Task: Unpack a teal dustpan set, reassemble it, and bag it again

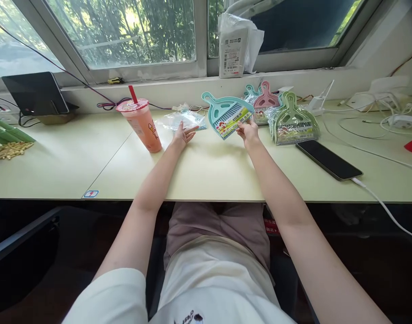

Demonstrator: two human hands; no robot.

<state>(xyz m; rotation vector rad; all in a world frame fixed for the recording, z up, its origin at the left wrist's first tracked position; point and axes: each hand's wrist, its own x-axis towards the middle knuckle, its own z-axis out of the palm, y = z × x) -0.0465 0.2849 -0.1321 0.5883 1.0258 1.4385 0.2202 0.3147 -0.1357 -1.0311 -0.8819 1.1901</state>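
1. Item: turquoise dustpan set [228, 114], found raised at the far middle of the desk [212, 177], between the two hands, closer to the right.
2. Right grip [248, 132]: closed, thumb and fingers pinching the set at its near-right part, over the printed label [233, 120].
3. Axis: the set's length runs obliquely, handle loop at the far left, wide edge toward the near right. From the right grip, the body therefore extends left and far, with the handle end pointing away from that hand.
4. Left grip [180, 137]: opened out, fingers spread, nothing seen held. It lies left of the set and apart from it, with a gap of bare desk between. Clear plastic wrapping [183, 119] sits just beyond its fingers; contact cannot be determined.
5. Nearer hand: the right, in contact. The handle loop is the part displaced furthest toward the left side.
6. Surroundings: pink dustpan set [267, 100] and green dustpan set [293, 118] to the right of the item; drink cup [143, 128] left of the left hand.
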